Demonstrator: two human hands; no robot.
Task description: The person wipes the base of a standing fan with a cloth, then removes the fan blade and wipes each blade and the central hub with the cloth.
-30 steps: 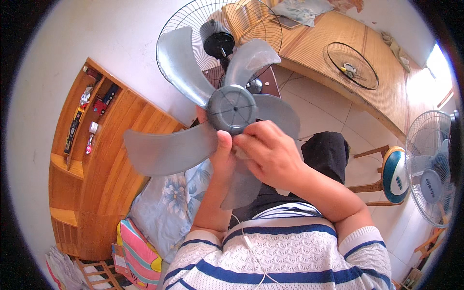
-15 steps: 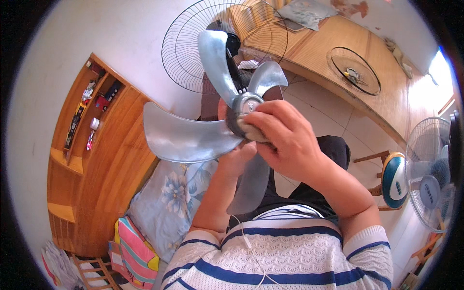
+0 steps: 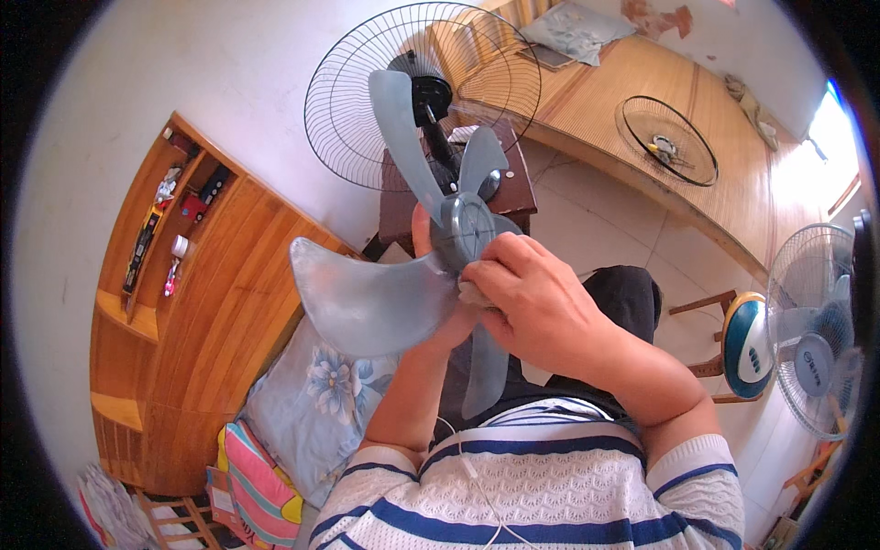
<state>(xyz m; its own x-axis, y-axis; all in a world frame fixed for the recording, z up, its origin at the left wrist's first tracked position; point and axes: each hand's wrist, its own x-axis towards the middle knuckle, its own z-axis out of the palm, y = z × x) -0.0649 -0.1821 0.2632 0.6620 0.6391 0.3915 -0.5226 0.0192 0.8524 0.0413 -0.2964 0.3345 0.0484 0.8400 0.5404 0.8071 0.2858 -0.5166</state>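
A grey translucent fan blade wheel [image 3: 367, 298] is held up in front of my body, its round hub [image 3: 466, 229] turned partly toward me. My left hand [image 3: 451, 332] grips it from behind; a finger shows beside the hub, and the rest is hidden by the blades. My right hand [image 3: 541, 295] pinches a small greyish-brown cloth [image 3: 473, 294], pressed at the hub's lower edge by the root of a blade. Beyond the wheel stands a black fan body [image 3: 431, 96] with its wire rear grille [image 3: 332, 119] around it.
The fan body rests on a dark brown small table [image 3: 518, 188]. A front grille [image 3: 714, 170] lies on the wooden bed [image 3: 587, 101]. At right are another fan [image 3: 814, 362] and a teal-and-white fan base [image 3: 747, 344]. A wooden headboard [image 3: 220, 302] and flowered bedding [image 3: 321, 403] lie left.
The blade wheel has turned and tilted, its left blade now lower. My right hand has shifted with the cloth from the hub's face to its lower edge. My left hand keeps hold behind.
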